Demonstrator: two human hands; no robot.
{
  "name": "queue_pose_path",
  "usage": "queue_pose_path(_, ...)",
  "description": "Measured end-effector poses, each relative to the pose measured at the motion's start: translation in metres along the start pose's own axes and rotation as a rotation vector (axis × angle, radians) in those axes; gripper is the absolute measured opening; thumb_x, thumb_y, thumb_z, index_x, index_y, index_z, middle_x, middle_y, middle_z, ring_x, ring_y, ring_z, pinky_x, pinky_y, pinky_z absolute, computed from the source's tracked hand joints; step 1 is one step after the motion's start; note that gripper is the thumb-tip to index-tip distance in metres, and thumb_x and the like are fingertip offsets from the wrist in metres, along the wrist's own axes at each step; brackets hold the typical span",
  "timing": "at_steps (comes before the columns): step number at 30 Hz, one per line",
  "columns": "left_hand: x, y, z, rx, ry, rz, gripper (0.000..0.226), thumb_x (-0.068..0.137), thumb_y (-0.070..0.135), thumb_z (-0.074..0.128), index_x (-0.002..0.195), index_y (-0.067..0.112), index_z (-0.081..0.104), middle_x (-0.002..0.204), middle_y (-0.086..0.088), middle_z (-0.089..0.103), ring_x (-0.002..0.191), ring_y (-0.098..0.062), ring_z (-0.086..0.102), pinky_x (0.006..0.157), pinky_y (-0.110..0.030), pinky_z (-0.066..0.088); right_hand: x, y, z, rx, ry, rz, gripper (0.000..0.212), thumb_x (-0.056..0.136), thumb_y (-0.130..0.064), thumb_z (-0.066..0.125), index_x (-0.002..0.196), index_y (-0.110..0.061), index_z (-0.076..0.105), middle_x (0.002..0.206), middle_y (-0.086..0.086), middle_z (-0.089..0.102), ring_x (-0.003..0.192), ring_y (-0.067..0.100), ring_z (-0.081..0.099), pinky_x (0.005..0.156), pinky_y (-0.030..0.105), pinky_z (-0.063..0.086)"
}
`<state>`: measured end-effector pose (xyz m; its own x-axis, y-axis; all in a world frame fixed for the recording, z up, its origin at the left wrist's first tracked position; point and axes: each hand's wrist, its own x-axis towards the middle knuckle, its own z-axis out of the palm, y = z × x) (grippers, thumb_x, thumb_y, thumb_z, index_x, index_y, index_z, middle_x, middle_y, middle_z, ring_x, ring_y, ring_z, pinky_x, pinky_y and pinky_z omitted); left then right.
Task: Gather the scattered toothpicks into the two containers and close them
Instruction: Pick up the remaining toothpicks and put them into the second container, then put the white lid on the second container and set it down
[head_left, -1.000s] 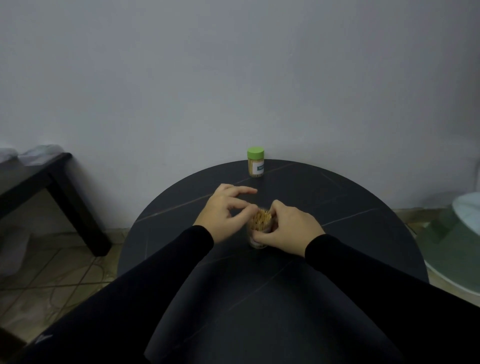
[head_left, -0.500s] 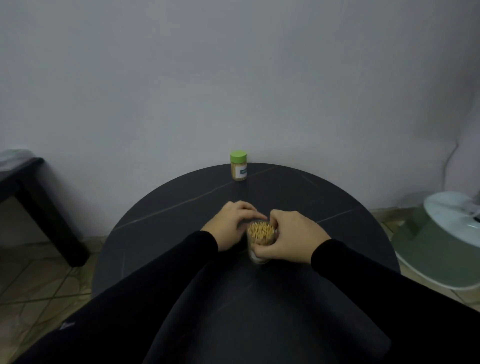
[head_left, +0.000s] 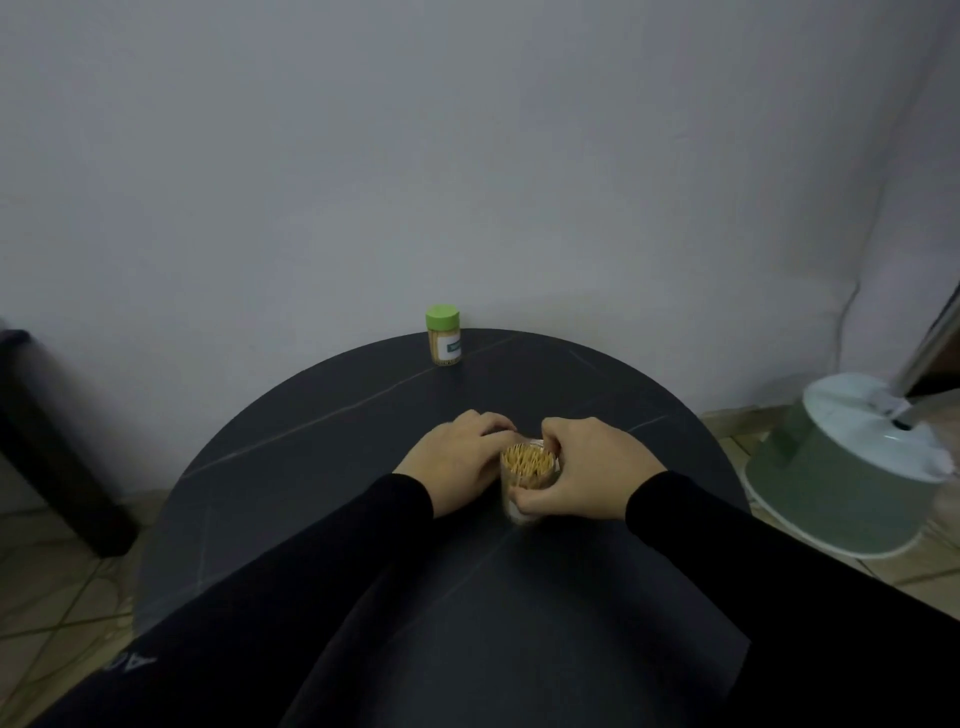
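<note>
An open clear container (head_left: 527, 480) packed with upright toothpicks stands at the middle of the round black table (head_left: 291, 467). My right hand (head_left: 587, 470) wraps around its right side and grips it. My left hand (head_left: 457, 460) lies palm down on the table just left of the container, fingers curled toward it; whether it covers anything is hidden. A second container (head_left: 444, 336) with a green lid on it stands upright at the table's far edge near the wall. No loose toothpicks show on the table.
A pale green upturned tub (head_left: 852, 478) sits on the floor to the right of the table. A dark table leg (head_left: 57, 457) stands at the left. A grey wall rises right behind the table. My black sleeves cover the near part of the tabletop.
My left hand has dropped from a raised pinch beside the toothpicks to lie flat on the table. The right hand keeps its grip on the open container. The view has shifted rightward.
</note>
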<state>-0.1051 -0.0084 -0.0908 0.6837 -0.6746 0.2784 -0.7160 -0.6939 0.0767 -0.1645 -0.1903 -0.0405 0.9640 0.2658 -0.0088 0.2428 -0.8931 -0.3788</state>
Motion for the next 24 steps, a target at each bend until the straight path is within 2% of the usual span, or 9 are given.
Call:
queue_pose_path(5, -0.007, -0.005, -0.010, 0.018, 0.028, -0.059, 0.027, 0.095, 0.036, 0.049, 0.115, 0.020, 0.057, 0.140, 0.004, 0.049, 0.120, -0.013, 0.044, 0.097, -0.027, 0.041, 0.004, -0.003, 0.000, 0.012, -0.005, -0.002, 0.042, 0.070, -0.060, 0.071, 0.079, -0.030, 0.044, 0.080, -0.007, 0.059, 0.069, 0.006, 0.055, 0.057, 0.021, 0.040)
queue_pose_path(8, -0.012, -0.011, -0.011, -0.031, -0.043, -0.144, 0.045, 0.092, 0.045, 0.052, 0.129, 0.020, 0.049, 0.132, 0.004, 0.052, 0.116, -0.010, 0.047, 0.097, -0.027, 0.043, 0.007, -0.004, 0.002, 0.029, -0.005, 0.001, 0.042, 0.071, -0.059, 0.071, 0.080, -0.029, 0.043, 0.081, -0.007, 0.059, 0.069, 0.005, 0.054, 0.055, 0.019, 0.039)
queue_pose_path(10, -0.016, -0.015, -0.008, -0.064, -0.050, -0.180, 0.048, 0.088, 0.052, 0.054, 0.127, 0.024, 0.047, 0.122, 0.005, 0.055, 0.109, -0.009, 0.051, 0.092, -0.028, 0.046, 0.009, -0.005, 0.003, 0.032, 0.012, 0.008, 0.042, 0.071, -0.059, 0.071, 0.082, -0.028, 0.045, 0.080, -0.007, 0.059, 0.068, 0.005, 0.055, 0.054, 0.019, 0.038)
queue_pose_path(13, -0.019, -0.017, -0.006, -0.116, 0.013, -0.278, 0.039, 0.085, 0.048, 0.058, 0.115, 0.028, 0.044, 0.112, 0.007, 0.053, 0.099, -0.010, 0.051, 0.086, -0.028, 0.045, 0.011, -0.006, 0.005, 0.045, 0.033, 0.025, 0.043, 0.071, -0.059, 0.071, 0.085, -0.027, 0.047, 0.081, -0.007, 0.059, 0.069, 0.006, 0.056, 0.055, 0.020, 0.039)
queue_pose_path(16, -0.019, -0.019, -0.009, -0.216, 0.181, -0.390, 0.044, 0.089, 0.044, 0.055, 0.127, 0.029, 0.040, 0.119, 0.006, 0.047, 0.108, -0.012, 0.047, 0.094, -0.033, 0.039, 0.014, -0.008, 0.010, 0.084, 0.048, 0.039, 0.044, 0.072, -0.059, 0.070, 0.093, -0.026, 0.048, 0.086, -0.008, 0.060, 0.075, 0.006, 0.058, 0.062, 0.023, 0.048)
queue_pose_path(18, -0.018, -0.015, -0.018, -0.446, 0.306, -0.450, 0.050, 0.093, 0.042, 0.052, 0.138, 0.027, 0.036, 0.124, 0.006, 0.041, 0.110, -0.008, 0.045, 0.092, -0.023, 0.039, 0.017, -0.009, 0.015, 0.129, 0.042, 0.049, 0.046, 0.075, -0.058, 0.069, 0.100, -0.027, 0.049, 0.094, -0.009, 0.062, 0.082, 0.005, 0.059, 0.071, 0.025, 0.052)
queue_pose_path(19, -0.017, -0.011, -0.023, -0.541, 0.342, -0.450, 0.050, 0.094, 0.040, 0.052, 0.140, 0.026, 0.037, 0.123, 0.007, 0.039, 0.109, -0.005, 0.044, 0.087, -0.015, 0.038, 0.018, -0.010, 0.017, 0.147, 0.048, 0.053, 0.046, 0.075, -0.058, 0.069, 0.103, -0.027, 0.049, 0.097, -0.010, 0.062, 0.084, 0.004, 0.059, 0.074, 0.025, 0.053)
queue_pose_path(21, -0.017, -0.001, -0.030, -0.594, 0.330, -0.388, 0.046, 0.094, 0.038, 0.053, 0.137, 0.025, 0.042, 0.118, 0.009, 0.038, 0.102, 0.001, 0.044, 0.079, -0.008, 0.039, 0.019, -0.009, 0.021, 0.181, 0.068, 0.060, 0.047, 0.075, -0.058, 0.070, 0.106, -0.028, 0.049, 0.098, -0.011, 0.062, 0.086, 0.003, 0.059, 0.077, 0.026, 0.053)
queue_pose_path(24, -0.022, 0.009, -0.028, -0.523, 0.221, -0.277, 0.048, 0.089, 0.044, 0.058, 0.134, 0.028, 0.048, 0.115, 0.012, 0.040, 0.104, 0.005, 0.044, 0.080, -0.010, 0.041, 0.019, -0.009, 0.026, 0.226, 0.092, 0.070, 0.049, 0.072, -0.056, 0.073, 0.106, -0.029, 0.051, 0.098, -0.013, 0.061, 0.086, 0.004, 0.058, 0.072, 0.025, 0.049)
